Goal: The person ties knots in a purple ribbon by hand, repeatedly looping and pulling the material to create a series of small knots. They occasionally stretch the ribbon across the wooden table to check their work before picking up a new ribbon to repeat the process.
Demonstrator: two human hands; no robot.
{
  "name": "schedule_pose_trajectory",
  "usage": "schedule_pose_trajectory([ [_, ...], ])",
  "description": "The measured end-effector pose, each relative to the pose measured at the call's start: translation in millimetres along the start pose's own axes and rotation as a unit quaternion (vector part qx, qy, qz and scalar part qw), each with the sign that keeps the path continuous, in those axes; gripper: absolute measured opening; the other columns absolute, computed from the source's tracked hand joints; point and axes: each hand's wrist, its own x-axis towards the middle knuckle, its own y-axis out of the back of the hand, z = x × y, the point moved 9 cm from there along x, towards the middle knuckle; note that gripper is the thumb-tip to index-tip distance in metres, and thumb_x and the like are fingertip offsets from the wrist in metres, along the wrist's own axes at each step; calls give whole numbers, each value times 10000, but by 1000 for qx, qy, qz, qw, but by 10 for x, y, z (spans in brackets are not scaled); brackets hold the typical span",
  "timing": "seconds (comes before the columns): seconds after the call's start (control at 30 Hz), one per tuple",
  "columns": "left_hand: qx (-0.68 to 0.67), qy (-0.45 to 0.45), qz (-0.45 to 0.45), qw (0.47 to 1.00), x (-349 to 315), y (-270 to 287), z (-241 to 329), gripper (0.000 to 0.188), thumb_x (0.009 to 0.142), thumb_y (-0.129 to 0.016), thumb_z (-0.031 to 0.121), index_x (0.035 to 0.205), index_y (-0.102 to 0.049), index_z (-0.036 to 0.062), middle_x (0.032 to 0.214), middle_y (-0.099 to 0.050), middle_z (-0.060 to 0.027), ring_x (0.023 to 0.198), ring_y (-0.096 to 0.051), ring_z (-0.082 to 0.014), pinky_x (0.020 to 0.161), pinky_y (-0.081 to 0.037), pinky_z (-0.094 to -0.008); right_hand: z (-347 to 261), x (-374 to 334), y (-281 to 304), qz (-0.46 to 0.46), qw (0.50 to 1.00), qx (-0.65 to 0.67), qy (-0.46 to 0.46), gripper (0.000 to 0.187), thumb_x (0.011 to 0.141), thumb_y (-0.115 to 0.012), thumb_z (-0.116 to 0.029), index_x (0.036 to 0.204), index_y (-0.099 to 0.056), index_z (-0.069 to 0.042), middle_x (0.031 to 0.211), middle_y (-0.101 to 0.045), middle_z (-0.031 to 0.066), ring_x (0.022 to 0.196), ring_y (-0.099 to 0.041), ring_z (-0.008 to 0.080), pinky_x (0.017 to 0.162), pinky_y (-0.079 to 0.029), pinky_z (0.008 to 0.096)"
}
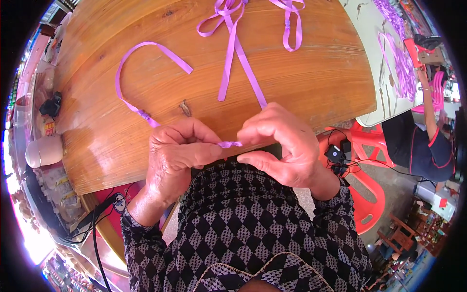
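We are looking down on a person's two hands working at the near edge of a wooden table [316,73]. The left hand [182,148] is pinching: its thumb and index finger are pressing together on the left end of a short, twisted stretch of purple ribbon [229,144]. That twist is sitting in the gap between the hands, jutting rightward from the left fingertips. The right hand [284,146] is holding its thumb and index finger spread, the thumb lower; the index tip is hanging close by the twist's right end, and we are not managing to tell whether they are touching. Its other fingers are curling out of sight, so we cannot tell what they may be gripping.

Beyond the left hand, a purple strip [118,80] with a small knot [143,115] is curving over the wood, its near end passing behind that hand. From a looped purple bow [226,9] at the far side, one tail is lying loose; another is running down behind the right hand. We are noting more ribbon [401,78] heaping on a white table [362,29] to the right, near a co-worker's arm [428,107].
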Motion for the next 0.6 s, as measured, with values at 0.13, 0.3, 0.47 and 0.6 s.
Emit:
schedule_pose_trajectory([
  [0.13, -66, 14, -41, 997, 22, 27, -96, 77, 707, -675, 1, 746, -610, -13, 638, -613, -46, 538, -519, -54, 485, -350, -171, 116, -39, -23, -6, 997, 33, -65, 368, 638, -792, -65, 934, -585, 5, 876, -599, 76, 767, -539, 160, 638, -458, 269],
  [0.3, -22, -19, -21, 999, 2, 35, -64, 56, 726, -658, -10, 753, -609, -14, 659, -612, -29, 564, -520, -45, 511, -377, -171, 133, 17, -89, 0, 995, 74, -65, 352, 632, -804, -80, 902, -594, 2, 855, -596, 69, 735, -538, 145, 614, -447, 257],
  [0.47, 72, -91, 2, 993, -109, 22, 70, 39, 759, -643, -6, 782, -613, -17, 703, -610, -5, 617, -530, -39, 547, -416, -184, 106, 85, -203, -49, 994, 74, -69, 247, 653, -757, 2, 808, -564, -7, 790, -571, 62, 695, -529, 127, 596, -428, 246],
  [0.6, 168, -184, -58, 967, -171, -47, 170, 45, 735, -658, -6, 771, -631, -7, 681, -607, -33, 610, -559, -81, 546, -433, -220, 207, -17, -372, -92, 956, 224, -165, 179, 672, -638, 104, 737, -513, -6, 723, -527, 48, 652, -498, 111, 583, -395, 245],
])
